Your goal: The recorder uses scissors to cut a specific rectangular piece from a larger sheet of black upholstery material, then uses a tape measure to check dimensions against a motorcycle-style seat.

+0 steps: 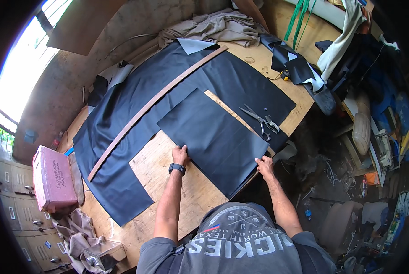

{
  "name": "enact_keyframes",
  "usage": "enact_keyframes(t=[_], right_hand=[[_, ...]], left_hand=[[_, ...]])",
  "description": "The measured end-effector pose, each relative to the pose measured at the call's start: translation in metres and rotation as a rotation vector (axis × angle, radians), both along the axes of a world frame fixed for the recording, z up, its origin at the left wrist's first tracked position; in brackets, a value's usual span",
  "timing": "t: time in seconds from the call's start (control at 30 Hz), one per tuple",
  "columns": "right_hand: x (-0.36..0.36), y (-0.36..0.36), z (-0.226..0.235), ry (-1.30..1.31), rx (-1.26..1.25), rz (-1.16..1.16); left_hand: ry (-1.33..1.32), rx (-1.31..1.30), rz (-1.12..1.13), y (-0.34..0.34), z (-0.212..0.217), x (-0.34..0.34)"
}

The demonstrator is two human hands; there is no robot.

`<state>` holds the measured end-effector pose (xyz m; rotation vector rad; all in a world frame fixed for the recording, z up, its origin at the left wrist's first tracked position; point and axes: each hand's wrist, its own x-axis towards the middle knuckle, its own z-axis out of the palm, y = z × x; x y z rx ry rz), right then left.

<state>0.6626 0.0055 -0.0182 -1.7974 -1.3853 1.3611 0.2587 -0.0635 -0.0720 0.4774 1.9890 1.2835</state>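
A cut rectangular piece of black vinyl-like sheet [213, 141] lies in front of me, overlapping a larger black sheet [122, 123] spread over the wooden table. My left hand [180, 155], with a dark watch at the wrist, closes on the piece's left edge. At its right corner, my right hand [264, 165] pinches the edge between thumb and fingers. Beyond the piece, open-bladed scissors [262, 124] rest on the black material beside a small metal tool [272, 124] whose kind is unclear. A long wooden strip [154, 114] crosses the larger sheet diagonally.
A pale worn strip [232, 112] shows along the piece's far edge. A tape measure [285, 75] sits at the table's far right, near black offcuts [300, 71]. Crumpled beige cloth [213, 27] lies at the back; a pink box [54, 180] stands left. Clutter covers the right-hand floor.
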Motion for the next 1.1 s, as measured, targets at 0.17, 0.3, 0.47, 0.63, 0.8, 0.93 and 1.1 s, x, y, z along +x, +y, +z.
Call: enact_keyframes(t=[0.17, 0.3, 0.47, 0.63, 0.8, 0.93, 1.1], right_hand=[[0.018, -0.012, -0.017, -0.098, 0.002, -0.011], [0.015, -0.006, -0.024, -0.195, 0.331, -0.03], [0.003, 0.019, 0.01, -0.489, 0.4, 0.093], [0.008, 0.048, 0.025, -0.645, 0.276, 0.261], [0.001, 0.047, -0.003, -0.625, 0.246, 0.209], [-0.028, 0.005, -0.007, -0.042, 0.129, -0.026], [-0.02, -0.019, 0.022, 0.187, 0.043, -0.161]], left_hand=[[0.055, -0.044, -0.077, -0.012, 0.006, 0.004], [0.098, -0.083, -0.093, -0.015, 0.006, -0.005], [0.459, -0.13, -0.076, -0.027, 0.025, 0.005], [0.663, 0.107, -0.051, -0.05, 0.032, 0.051], [0.363, 0.157, -0.1, -0.109, 0.035, 0.115], [0.002, 0.32, 0.029, -0.153, 0.025, 0.146], [-0.068, 0.283, -0.018, -0.143, 0.013, 0.135]])
